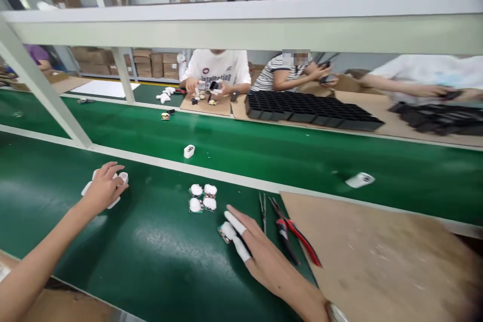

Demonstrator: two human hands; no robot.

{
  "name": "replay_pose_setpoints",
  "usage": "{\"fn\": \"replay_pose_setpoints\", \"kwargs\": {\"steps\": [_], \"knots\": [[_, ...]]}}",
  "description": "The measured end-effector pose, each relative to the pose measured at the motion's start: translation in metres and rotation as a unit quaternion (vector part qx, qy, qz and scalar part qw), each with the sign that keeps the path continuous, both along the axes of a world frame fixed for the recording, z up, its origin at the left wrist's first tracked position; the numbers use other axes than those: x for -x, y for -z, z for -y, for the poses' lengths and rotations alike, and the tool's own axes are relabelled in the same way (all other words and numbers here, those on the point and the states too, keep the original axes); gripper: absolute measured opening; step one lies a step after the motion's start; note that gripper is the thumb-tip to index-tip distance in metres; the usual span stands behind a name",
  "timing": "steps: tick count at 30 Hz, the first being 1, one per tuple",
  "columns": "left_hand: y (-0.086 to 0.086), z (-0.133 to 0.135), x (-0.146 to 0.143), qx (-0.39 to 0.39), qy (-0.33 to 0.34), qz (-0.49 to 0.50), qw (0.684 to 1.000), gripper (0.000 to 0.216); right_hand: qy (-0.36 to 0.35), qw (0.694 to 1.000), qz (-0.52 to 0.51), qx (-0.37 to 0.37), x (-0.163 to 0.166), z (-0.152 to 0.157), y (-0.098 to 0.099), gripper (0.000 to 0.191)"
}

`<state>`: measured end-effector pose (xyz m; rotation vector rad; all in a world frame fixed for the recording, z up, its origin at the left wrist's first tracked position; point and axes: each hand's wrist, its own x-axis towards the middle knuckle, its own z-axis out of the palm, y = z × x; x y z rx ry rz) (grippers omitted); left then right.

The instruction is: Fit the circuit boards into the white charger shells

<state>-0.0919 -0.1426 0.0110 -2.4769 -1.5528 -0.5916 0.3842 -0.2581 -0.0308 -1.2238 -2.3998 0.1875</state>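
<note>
My left hand [103, 187] reaches out over the green bench mat and lies on a small heap of white plastic housings [121, 178], fingers curled over them. My right hand [260, 251] rests flat on the mat, fingers stretched out, with white finger cots on two of them. Its fingertips touch a small white part [226, 231]. Several more white parts [203, 197] lie in a tight group just beyond it. Red-handled cutters [298, 234] and tweezers [263, 207] lie right of my right hand.
A cardboard sheet [377, 256] covers the bench at right. Beyond a white rail runs a green conveyor belt [264, 146] carrying white housings [189, 151] [360, 179]. Across it, other people work at black trays [309, 109]. A white shelf beam [241, 22] crosses overhead.
</note>
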Motion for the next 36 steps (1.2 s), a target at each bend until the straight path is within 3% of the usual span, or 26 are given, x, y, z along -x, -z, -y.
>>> {"fn": "replay_pose_setpoints", "kwargs": {"steps": [3, 7, 10, 13, 15, 21, 24, 27, 31, 33, 36], "knots": [[0.001, 0.000, -0.044, 0.040, 0.101, 0.082, 0.991, 0.030, -0.035, 0.998, 0.019, 0.054, 0.006, 0.009, -0.007, 0.065], [0.012, 0.031, -0.114, 0.166, 0.249, 0.143, 0.943, 0.016, 0.005, 0.998, -0.004, 0.056, 0.017, 0.019, -0.001, 0.048], [0.031, 0.052, -0.143, 0.236, 0.275, 0.156, 0.919, 0.010, 0.032, 0.999, -0.025, 0.012, 0.017, 0.024, 0.010, 0.045], [0.044, 0.059, -0.147, 0.298, 0.232, 0.195, 0.905, 0.064, 0.025, 0.998, -0.041, -0.032, 0.015, 0.024, 0.018, 0.047], [0.048, 0.060, -0.145, 0.325, 0.214, 0.210, 0.897, 0.082, 0.025, 0.996, -0.072, -0.043, 0.021, 0.022, 0.019, 0.050], [0.058, 0.062, -0.146, 0.298, 0.195, 0.225, 0.907, 0.071, 0.000, 0.988, -0.149, -0.036, 0.071, 0.010, -0.013, 0.048], [0.056, 0.056, -0.139, 0.267, 0.183, 0.218, 0.921, 0.084, -0.015, 0.988, -0.145, -0.054, 0.084, 0.002, -0.025, 0.048], [0.046, 0.046, -0.124, 0.294, 0.230, 0.222, 0.900, 0.096, -0.002, 0.988, -0.147, -0.057, 0.083, -0.002, -0.028, 0.047], [0.041, 0.041, -0.119, 0.356, 0.279, 0.225, 0.863, 0.053, 0.015, 0.984, -0.169, -0.046, 0.082, -0.001, -0.025, 0.047], [0.046, 0.046, -0.128, 0.323, 0.271, 0.238, 0.875, 0.047, 0.014, 0.983, -0.177, -0.035, 0.084, 0.002, -0.021, 0.046], [0.057, 0.057, -0.146, 0.208, 0.265, 0.228, 0.913, 0.055, -0.004, 0.985, -0.172, -0.029, 0.091, 0.007, -0.015, 0.043]]}}
